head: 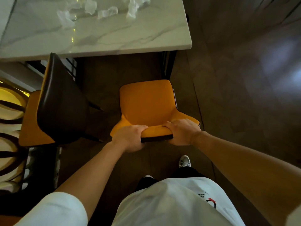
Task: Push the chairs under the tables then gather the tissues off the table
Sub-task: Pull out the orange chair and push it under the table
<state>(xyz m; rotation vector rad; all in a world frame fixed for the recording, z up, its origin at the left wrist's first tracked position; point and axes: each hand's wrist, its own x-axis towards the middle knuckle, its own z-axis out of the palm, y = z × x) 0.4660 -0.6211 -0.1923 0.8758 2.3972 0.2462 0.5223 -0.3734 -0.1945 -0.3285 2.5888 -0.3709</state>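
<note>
Chair (pixel 146 103) stands in front of the person, pulled out from the worktop (pixel 114 38), its seat facing the worktop edge and not yet beneath it. Its seat and the inner face of its back are orange-yellow and smooth, with a dark band along the top of the backrest and a dark outer shell showing at the right side. Left hand (pixel 130 137) grips the top of the backrest near its left end, fingers curled over the front and thumb behind. Right hand (pixel 180 131) grips the same rim near its right end in the same way. The chair's legs are hidden under the seat.

Tissues (pixel 101 10) lie crumpled and scattered on the far part of the white marbled worktop; they are blurred, some are cut off by the top edge, and their number cannot be told. A second chair (pixel 61 101) of the same colours stands to the left, turned sideways, its dark back toward the first chair and its seat partly cut off.

The person's white shirt (pixel 171 204) bears a small red and black logo with dark letters, seen upside down and too blurred to read. One grey-white shoe (pixel 184 161) shows on the brown floor (pixel 236 95).
</note>
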